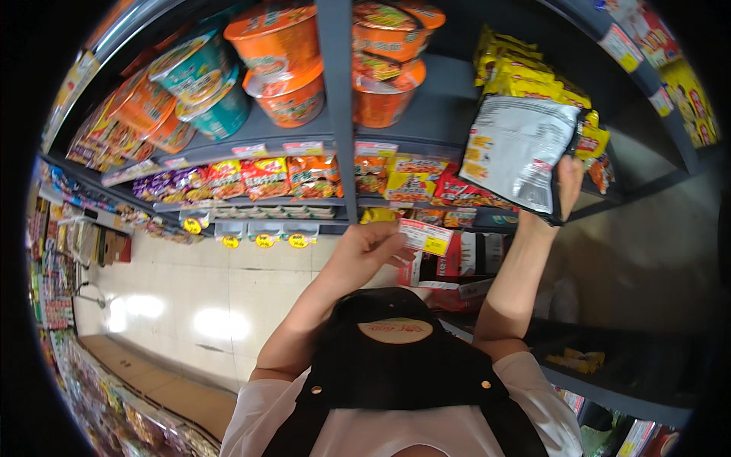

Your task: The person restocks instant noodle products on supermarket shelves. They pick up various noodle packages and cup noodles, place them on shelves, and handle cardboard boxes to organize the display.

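Observation:
Between the thumb and fingers of my left hand (374, 248) is a printed shelf price tag (426, 236) with a red band and a yellow corner. My right hand (568, 183) grips the right edge of a large food packet (517, 148). The packet's pale back, printed with small text and orange pictures, faces me. It is held up in front of a row of yellow packets (522, 74) on the upper shelf and hides part of them. Below my left hand stands an opened red and black carton (448, 257), partly covered by my arms.
Stacked orange instant noodle tubs (288, 91) and teal tubs (214, 105) fill the upper shelf, split by a grey upright post (337, 103). Bagged noodles (265, 178) line the shelf below. A tiled aisle floor (262, 285) lies to the left, with a shopping cart (91, 294) beyond.

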A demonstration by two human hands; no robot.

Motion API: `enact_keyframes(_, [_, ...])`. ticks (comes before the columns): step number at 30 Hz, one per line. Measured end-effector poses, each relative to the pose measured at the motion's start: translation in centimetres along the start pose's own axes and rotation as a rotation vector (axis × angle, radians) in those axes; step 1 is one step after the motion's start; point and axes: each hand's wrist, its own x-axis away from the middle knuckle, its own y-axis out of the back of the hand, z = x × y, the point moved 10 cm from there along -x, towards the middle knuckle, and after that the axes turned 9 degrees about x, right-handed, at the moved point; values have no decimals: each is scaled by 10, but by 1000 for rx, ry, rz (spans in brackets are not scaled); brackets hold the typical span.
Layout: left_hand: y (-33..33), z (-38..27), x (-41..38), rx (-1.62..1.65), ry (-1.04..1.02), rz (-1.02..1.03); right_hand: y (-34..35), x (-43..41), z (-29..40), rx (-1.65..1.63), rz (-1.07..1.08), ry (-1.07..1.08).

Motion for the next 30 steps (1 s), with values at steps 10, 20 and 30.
enact_keyframes(10, [11, 33, 10, 769, -6, 119, 14, 90, -157, -169, 301, -708])
enact_keyframes(20, [95, 98, 66, 823, -11, -234, -78, 109, -135, 670, 597, -309])
enact_keyframes(30, [130, 89, 90, 829, 40, -511, -143, 67, -134, 1113, 592, 187])
